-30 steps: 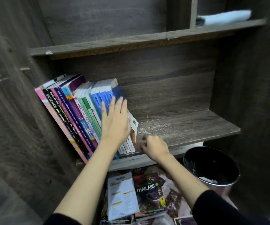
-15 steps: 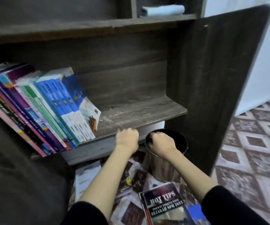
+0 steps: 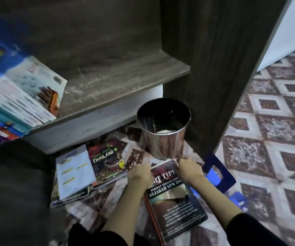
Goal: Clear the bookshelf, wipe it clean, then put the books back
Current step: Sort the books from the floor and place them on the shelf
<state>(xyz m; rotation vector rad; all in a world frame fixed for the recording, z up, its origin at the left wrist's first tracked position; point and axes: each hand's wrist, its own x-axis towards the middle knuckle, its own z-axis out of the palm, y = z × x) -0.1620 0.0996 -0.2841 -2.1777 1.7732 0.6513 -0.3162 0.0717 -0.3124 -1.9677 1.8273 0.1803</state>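
A black "HOT TIPS" book point(image 3: 175, 206) lies on the floor in front of the bookshelf. My left hand point(image 3: 139, 173) grips its top left corner and my right hand point(image 3: 189, 169) grips its top right corner, fingers curled over the edge. A row of books point(image 3: 19, 89) leans to the left on the dusty wooden shelf board point(image 3: 125, 80); the right part of the board is bare. More books lie on the floor under the shelf, among them a "THAILAND" book point(image 3: 106, 157) and a white booklet point(image 3: 74, 173).
A shiny metal bucket point(image 3: 162, 137) stands on the floor just beyond my hands, against the bookshelf's dark side panel point(image 3: 214, 68). A blue plastic object point(image 3: 219, 173) lies right of the book. Patterned floor point(image 3: 276, 121) extends to the right.
Both hands dropped from the shelf's front edge and the bucket rim to the floor and took hold of the black book. The view tilted down and to the right.
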